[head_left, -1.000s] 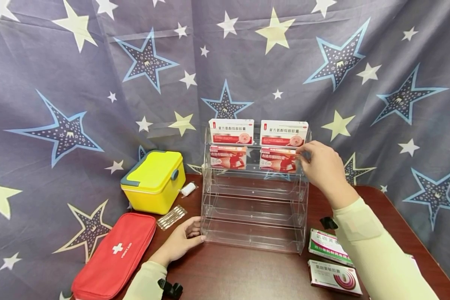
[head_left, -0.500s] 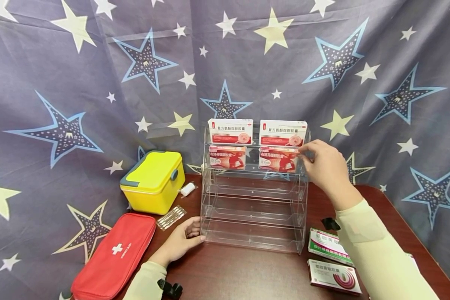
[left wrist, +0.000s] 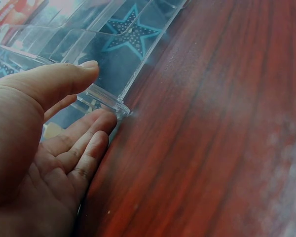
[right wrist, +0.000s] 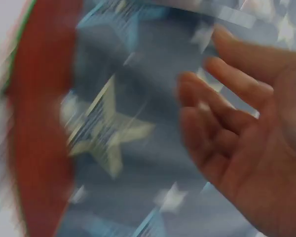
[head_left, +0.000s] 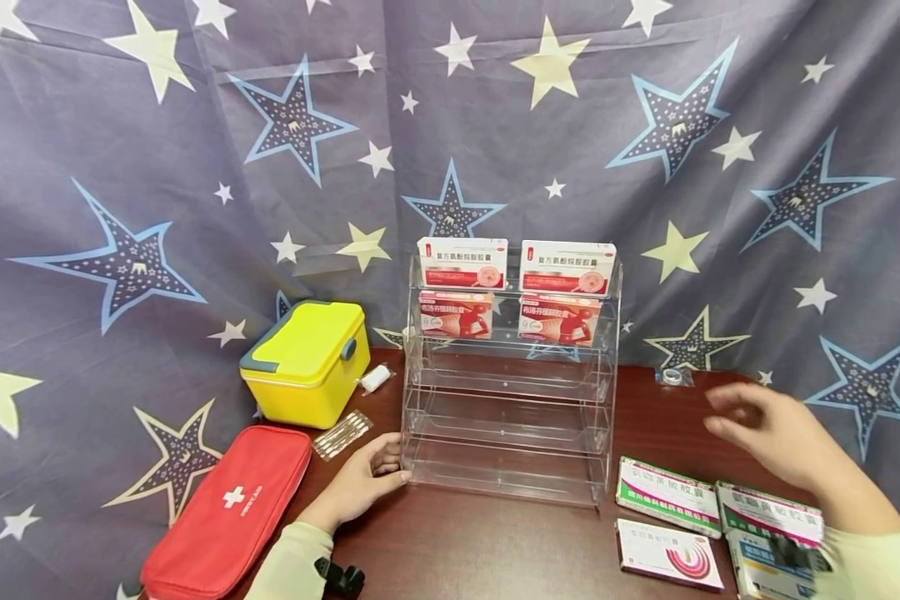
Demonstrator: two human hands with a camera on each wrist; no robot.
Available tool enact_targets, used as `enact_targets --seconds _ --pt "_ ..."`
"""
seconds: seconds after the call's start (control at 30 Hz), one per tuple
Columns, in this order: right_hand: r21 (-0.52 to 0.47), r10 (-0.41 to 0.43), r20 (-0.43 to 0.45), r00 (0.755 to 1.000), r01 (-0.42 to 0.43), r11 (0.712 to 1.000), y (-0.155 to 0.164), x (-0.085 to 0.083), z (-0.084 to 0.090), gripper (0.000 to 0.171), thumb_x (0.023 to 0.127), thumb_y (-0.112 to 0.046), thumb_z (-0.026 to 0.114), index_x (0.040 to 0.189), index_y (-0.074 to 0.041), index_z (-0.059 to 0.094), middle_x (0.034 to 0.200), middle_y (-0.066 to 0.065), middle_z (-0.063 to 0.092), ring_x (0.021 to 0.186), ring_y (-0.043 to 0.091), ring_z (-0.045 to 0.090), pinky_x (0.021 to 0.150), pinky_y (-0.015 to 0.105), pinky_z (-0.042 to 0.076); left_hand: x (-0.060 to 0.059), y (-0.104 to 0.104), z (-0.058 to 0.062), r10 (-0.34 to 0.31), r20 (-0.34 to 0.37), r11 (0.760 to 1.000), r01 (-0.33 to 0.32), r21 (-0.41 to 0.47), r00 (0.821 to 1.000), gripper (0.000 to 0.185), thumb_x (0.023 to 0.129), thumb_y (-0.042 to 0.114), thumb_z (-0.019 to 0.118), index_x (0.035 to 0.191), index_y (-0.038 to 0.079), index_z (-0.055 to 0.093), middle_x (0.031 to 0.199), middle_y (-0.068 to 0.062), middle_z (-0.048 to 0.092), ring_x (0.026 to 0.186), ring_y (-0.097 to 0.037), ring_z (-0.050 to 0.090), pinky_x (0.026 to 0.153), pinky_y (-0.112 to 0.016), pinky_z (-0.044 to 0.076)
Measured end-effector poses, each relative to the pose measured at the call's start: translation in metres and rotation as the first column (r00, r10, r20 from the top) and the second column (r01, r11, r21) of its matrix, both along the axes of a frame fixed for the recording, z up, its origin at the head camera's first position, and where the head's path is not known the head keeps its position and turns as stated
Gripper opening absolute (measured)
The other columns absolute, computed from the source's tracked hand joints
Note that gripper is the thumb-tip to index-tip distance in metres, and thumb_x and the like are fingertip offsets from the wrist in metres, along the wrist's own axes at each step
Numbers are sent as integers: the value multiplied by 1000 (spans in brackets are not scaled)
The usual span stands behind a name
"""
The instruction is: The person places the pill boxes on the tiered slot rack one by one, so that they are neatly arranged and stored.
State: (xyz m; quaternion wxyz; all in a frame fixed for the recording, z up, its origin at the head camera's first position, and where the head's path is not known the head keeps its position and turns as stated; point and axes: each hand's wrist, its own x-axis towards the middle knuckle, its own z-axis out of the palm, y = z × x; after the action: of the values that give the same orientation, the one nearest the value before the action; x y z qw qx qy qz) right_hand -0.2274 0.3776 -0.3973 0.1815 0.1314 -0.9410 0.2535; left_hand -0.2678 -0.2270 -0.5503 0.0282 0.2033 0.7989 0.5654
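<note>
- Left hand (head_left: 366, 482): fingers loosely bent, thumb standing apart from them; fingertips by the near corner of the clear rack (head_left: 506, 479), which stands just to their right.
- Right hand (head_left: 783, 437): fingers gently curved, thumb apart – the rack well to their left.
- Red boxes (head_left: 558, 321): a pair on the rack's second tier, up and left of the right fingers.
- White-and-red boxes (head_left: 567, 268): a pair one tier above, farther up from those fingers.
- Green-and-white box (head_left: 669, 493): lying on the table (head_left: 457, 542), nearer the person than the right fingers.
- Yellow case (head_left: 307, 362): beyond the left fingers, to their left.
</note>
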Motion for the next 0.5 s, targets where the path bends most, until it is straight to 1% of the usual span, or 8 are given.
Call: enact_targets --seconds 0.07,0.1,0.2,0.27,0.33,0.4,0.43,0.5 --pt "31 -4 146 989 -1 1000 29 9 -24 39 87 -28 88 119 -9 75 110 11 76 90 2 66 74 18 51 0 0 0 1 6 1000 -1 -1 1000 61 93 12 81 145 0 52 126 -22 67 115 -33 66 102 -39 54" --pt "34 -11 226 974 3 999 42 14 -35 44 87 -29 88 121 -5 73 114 15 75 93 8 68 73 20 53 0 0 0 2 8 1000 -2 -1 1000 61 93 12 81 145 1 52 126 -22 67 115 -33 66 102 -39 54" --pt "44 -43 422 906 27 999 73 25 -61 56 90 -30 85 127 6 67 122 26 69 102 30 70 74 29 58 1 0 0 0 5 1000 0 7 1000 61 93 12 81 145 0 52 126 -22 66 115 -33 66 102 -40 54" --pt "38 -68 526 848 56 998 88 32 -74 63 90 -32 84 130 12 62 124 30 66 103 37 69 74 34 59 1 -1 -1 2 3 1000 -2 4 1000 60 93 13 81 145 1 52 126 -21 67 114 -33 66 102 -41 54" --pt "29 -80 586 806 77 997 98 37 -83 68 89 -33 85 130 15 59 122 31 65 103 40 68 76 42 60 1 -1 -1 2 1 1000 -2 0 1000 60 94 13 81 145 1 52 126 -21 66 114 -33 66 102 -41 54" --pt "33 -96 606 789 96 995 105 41 -89 73 86 -36 87 130 16 59 120 32 66 101 39 68 77 47 60 1 -2 -2 3 2 1000 -3 -4 1000 60 94 14 81 145 2 52 126 -20 66 114 -33 66 102 -40 54" --pt "24 -106 614 782 115 993 108 43 -90 76 84 -37 89 130 16 58 120 32 65 101 39 68 77 49 60 1 -2 -2 5 1 1000 -5 -7 1000 60 94 14 81 145 2 52 125 -20 66 114 -33 66 102 -40 54" --pt "39 -129 596 792 132 991 113 45 -93 80 81 -39 91 130 16 59 119 35 64 102 42 67 78 55 59 2 -3 -2 4 -1 1000 -4 -2 1000 60 94 14 81 145 2 52 125 -20 66 114 -33 66 102 -39 54"
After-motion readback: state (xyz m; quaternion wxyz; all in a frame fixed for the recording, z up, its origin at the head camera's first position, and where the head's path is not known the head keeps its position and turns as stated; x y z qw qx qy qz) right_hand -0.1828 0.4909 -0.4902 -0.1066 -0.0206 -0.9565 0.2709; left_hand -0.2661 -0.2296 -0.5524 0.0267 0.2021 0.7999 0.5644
